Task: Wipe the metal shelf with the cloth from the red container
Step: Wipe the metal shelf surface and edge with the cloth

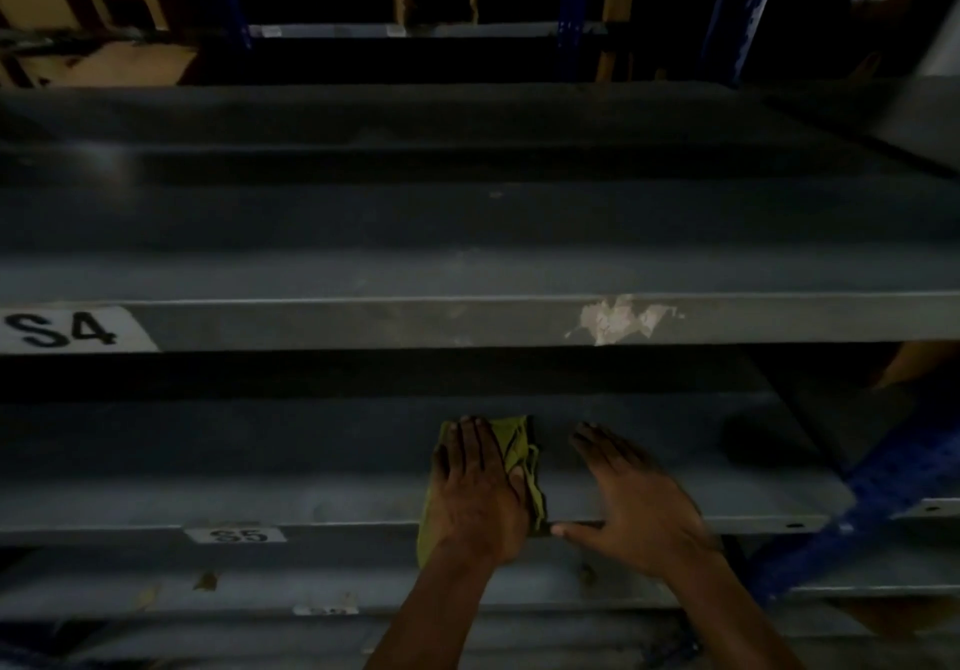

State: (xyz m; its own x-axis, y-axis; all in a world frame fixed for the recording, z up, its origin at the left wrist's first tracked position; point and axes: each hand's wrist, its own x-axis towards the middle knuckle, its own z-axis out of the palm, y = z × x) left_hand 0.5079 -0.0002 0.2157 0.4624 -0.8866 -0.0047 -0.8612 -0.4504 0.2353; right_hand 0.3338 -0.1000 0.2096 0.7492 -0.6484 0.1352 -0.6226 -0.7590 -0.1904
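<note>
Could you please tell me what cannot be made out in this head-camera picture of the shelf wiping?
- Red container: nowhere in the head view.
- Cloth: mostly hidden beneath the left hand.
- Label on the lowest shelf edge: too blurred to read.
- Back of the S5 shelf: lost in darkness.
- Right hand: contact with the shelf unclear.

The left hand (480, 487) lies flat over most of the yellow-green cloth (511, 443), so only its edges show. Both forearms run off the bottom edge. The S4 label (72, 329) is clipped at the left. The small label (324, 609) on the lowest shelf lip is too blurred to read.
</note>
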